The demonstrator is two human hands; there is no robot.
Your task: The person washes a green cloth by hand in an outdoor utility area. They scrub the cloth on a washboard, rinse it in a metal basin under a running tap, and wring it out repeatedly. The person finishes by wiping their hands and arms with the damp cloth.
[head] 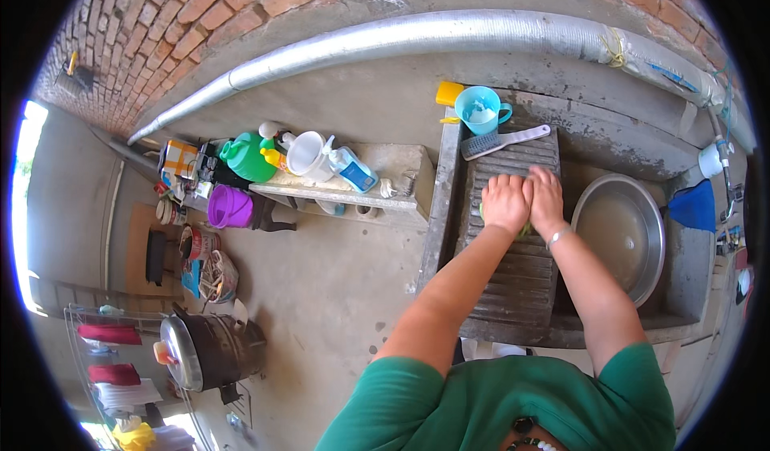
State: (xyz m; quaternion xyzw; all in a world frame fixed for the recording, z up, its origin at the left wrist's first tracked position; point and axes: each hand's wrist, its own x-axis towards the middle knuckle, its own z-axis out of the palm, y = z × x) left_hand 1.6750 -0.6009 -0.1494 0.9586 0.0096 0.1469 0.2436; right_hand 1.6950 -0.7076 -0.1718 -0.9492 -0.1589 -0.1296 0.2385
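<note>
My left hand (506,204) and my right hand (546,201) are side by side, pressed down over a ribbed stone washboard (508,288). Under them is a small green item (524,230), perhaps cloth; only slivers show, the rest hidden by my palms and fingers. The right fingers are slightly blurred. Just beyond my fingers lies a scrub brush (505,142) with a white handle and grey bristles. Behind the brush stands a light-blue plastic mug (481,111) holding white powder. To the right, a metal basin (619,240) of cloudy water sits in the sink trough (689,282).
A yellow block (449,93) rests at the sink's back corner. Blue cloth (693,205) hangs over the right wall. On the left, a concrete ledge (403,156) bears a pump bottle (354,169), a white bucket (310,156) and a green jug (248,159). A large pot (210,351) stands lower left.
</note>
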